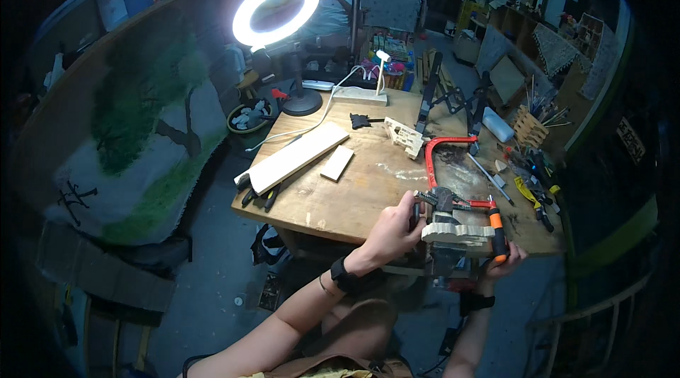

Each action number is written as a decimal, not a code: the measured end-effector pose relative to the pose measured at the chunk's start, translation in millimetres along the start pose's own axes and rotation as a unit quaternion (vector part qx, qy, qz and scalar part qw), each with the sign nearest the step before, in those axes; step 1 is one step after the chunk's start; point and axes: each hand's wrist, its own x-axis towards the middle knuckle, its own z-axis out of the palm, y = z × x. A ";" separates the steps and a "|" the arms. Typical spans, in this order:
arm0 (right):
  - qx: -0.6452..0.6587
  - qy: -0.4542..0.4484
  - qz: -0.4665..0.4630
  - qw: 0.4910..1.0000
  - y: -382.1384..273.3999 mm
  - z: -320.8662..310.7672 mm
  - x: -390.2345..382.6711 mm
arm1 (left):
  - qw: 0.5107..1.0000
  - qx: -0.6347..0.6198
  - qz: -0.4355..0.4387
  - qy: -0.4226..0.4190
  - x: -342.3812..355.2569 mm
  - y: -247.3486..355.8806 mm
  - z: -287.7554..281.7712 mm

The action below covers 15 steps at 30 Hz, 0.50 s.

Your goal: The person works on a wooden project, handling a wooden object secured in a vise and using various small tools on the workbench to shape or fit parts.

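Note:
A vise sits at the table's near right edge. A pale wooden piece with a wavy edge lies at its jaws. My left hand is closed beside the vise, its fingers curled at a dark part I cannot make out. A red-framed coping saw lies over the vise and tabletop, its orange and black handle pointing toward me. Below the handle's end, my right hand is curled at the vise's right side. The saw handle and vise partly hide it; what it grips does not show.
Wooden boards lie on the table's left. A lit ring lamp stands behind them. Farther right are a cut wooden piece, a black folding stand, a brush holder and yellow-handled pliers.

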 end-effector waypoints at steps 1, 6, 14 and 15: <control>0.000 0.004 -0.005 1.000 3.2 0.7 -0.5 | 1.000 -0.005 0.001 -0.006 0.2 -0.2 0.8; 0.007 0.005 -0.033 0.999 5.6 3.0 -0.5 | 0.999 0.009 0.039 0.029 -6.6 -4.8 4.6; 0.012 -0.016 -0.019 1.000 -7.1 -4.3 7.3 | 0.999 -0.017 -0.035 0.016 -5.1 8.2 -1.1; 0.010 -0.015 -0.019 1.000 -3.4 -3.8 5.0 | 0.999 -0.018 -0.034 0.015 -5.0 10.6 -2.4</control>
